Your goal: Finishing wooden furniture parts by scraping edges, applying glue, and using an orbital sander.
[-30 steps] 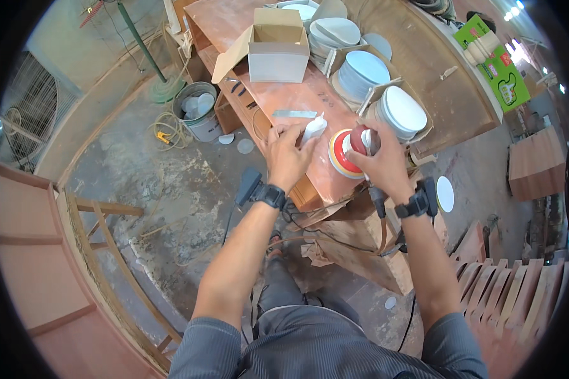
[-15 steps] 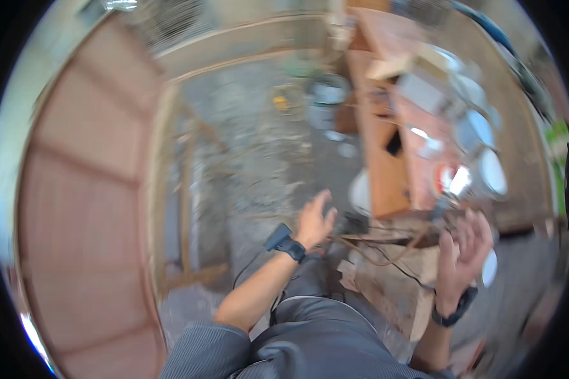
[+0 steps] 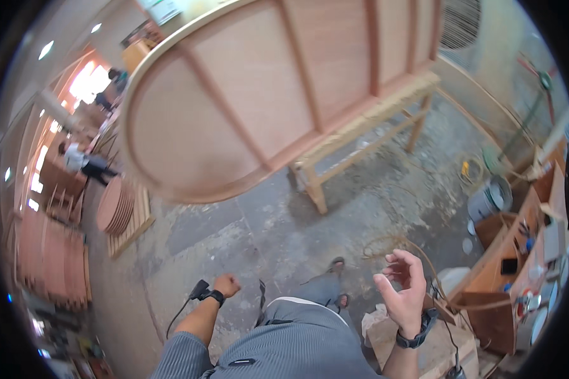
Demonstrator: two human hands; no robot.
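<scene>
My left hand point(image 3: 226, 285) hangs over the concrete floor at the lower middle, fingers curled in loosely, with nothing visible in it. A black strap with a small device sits on its wrist. My right hand point(image 3: 403, 287) is raised at the lower right, thumb and fingers apart, holding nothing. It is nearest to a pale wooden box or block point(image 3: 385, 338) below it. Ahead of both hands, a large round-ended wooden panel point(image 3: 246, 88) with a raised rim and cross ribs lies on a wooden trestle point(image 3: 313, 183). Neither hand touches it.
At right, an orange-brown wooden shelf unit point(image 3: 487, 309) holds containers and small items; a bucket point(image 3: 490, 194) stands behind it. A hose point(image 3: 423, 249) curves over the floor. Far left are stacked round boards point(image 3: 115, 205), larger stacked panels point(image 3: 54, 256) and a distant person point(image 3: 82, 161).
My view has swung left, so the shelf unit now lies at the far right and the panel spans the top. My left hand has moved away from the shelf side and its fingers have curled.
</scene>
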